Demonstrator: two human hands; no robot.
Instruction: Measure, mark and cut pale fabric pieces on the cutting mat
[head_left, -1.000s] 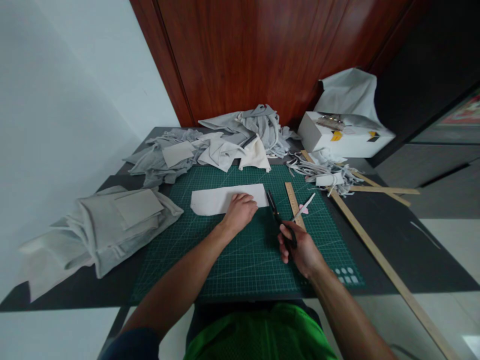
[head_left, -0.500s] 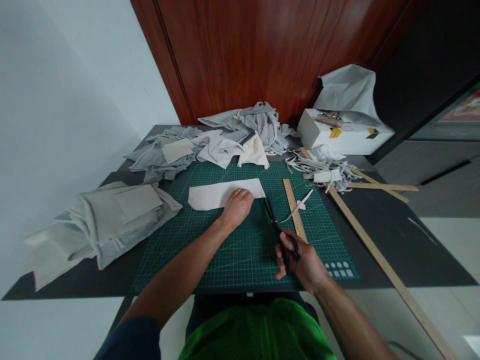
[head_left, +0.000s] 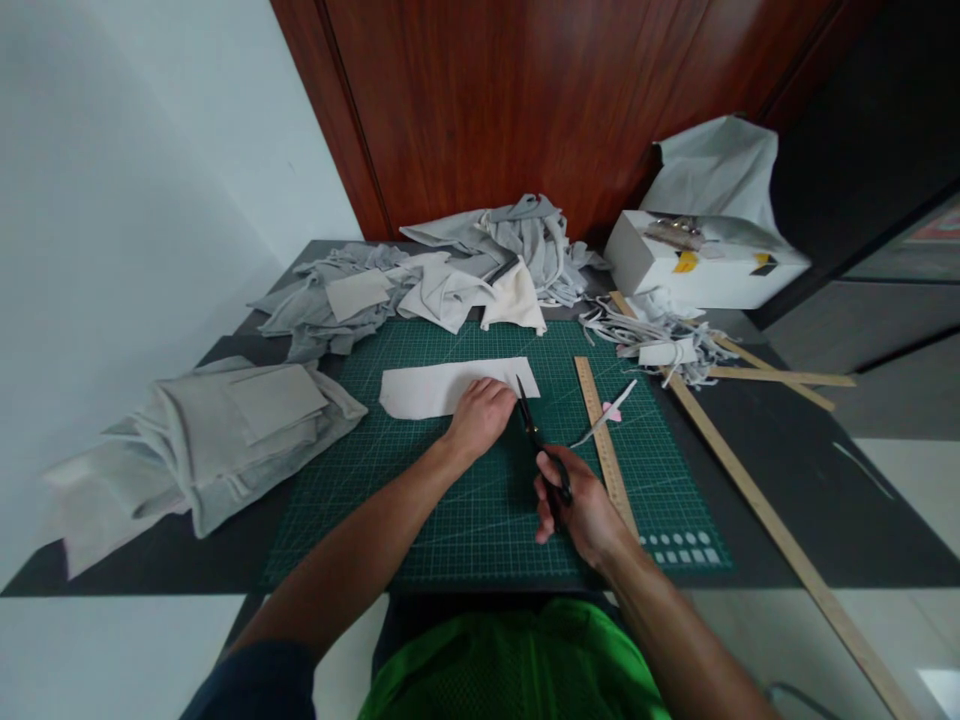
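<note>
A long white fabric piece [head_left: 424, 390] lies flat on the green cutting mat [head_left: 450, 520]. My left hand [head_left: 484, 415] rests on its lower edge, right of its middle, with the fingers bent together; whether they pinch the fabric is hidden. Black scissors [head_left: 531, 428] are in my right hand [head_left: 574, 500], their handles within its fingers. The blade tip reaches over the right end of the fabric, close to my left fingertips. Just right of the scissors lies a wooden ruler [head_left: 604, 440], with a thin grey strip [head_left: 621, 398] and a pink scrap across it.
Folded grey fabric [head_left: 225, 430] is piled at the left. More grey and white pieces [head_left: 450, 290] line the back. At the right are a heap of thin strips [head_left: 667, 340], long wooden sticks [head_left: 750, 490] and a white box [head_left: 697, 265].
My right hand has moved left and slightly up with the scissors, whose tip has come over the fabric's right end. The view has shifted slightly.
</note>
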